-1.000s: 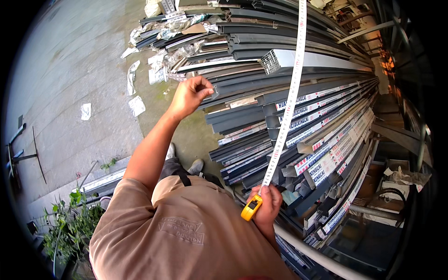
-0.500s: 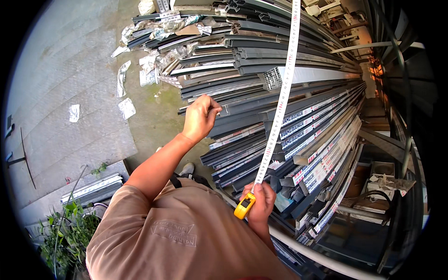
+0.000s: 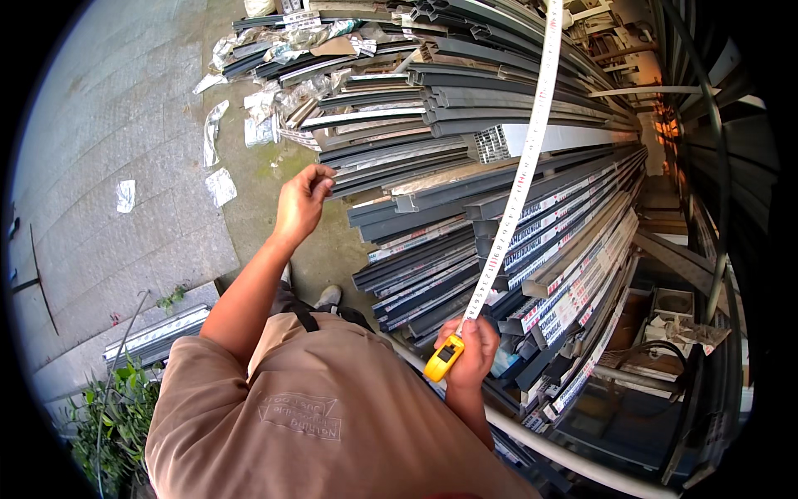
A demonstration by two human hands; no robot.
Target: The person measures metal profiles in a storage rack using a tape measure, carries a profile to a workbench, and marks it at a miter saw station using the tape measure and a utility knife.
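Note:
My right hand (image 3: 474,353) is wrapped round a yellow tape measure (image 3: 445,359) in front of my body. Its white blade (image 3: 519,179) runs out long, up past the top edge of the picture, above the stacked metal profiles. My left hand (image 3: 303,204) is raised out to the left, thumb and fingers drawn together in a pinch. Whatever it may hold is too small or hidden to make out. Its fingertips are by the near ends of some dark profiles (image 3: 378,175); whether they touch I cannot tell. A white profile with a gridded end (image 3: 499,143) lies beyond the blade.
Long profiles, many with printed film (image 3: 540,237), are stacked across the middle and right. Crumpled plastic wrapping (image 3: 283,96) lies at the far left of the stacks. A pale pipe (image 3: 573,461) crosses at lower right. Green plants (image 3: 125,407) and paving (image 3: 116,166) are on the left.
My left hand has moved left and slightly nearer, away from the dark profile it was beside. The blade's far part has shifted right; my right hand still grips the tape measure.

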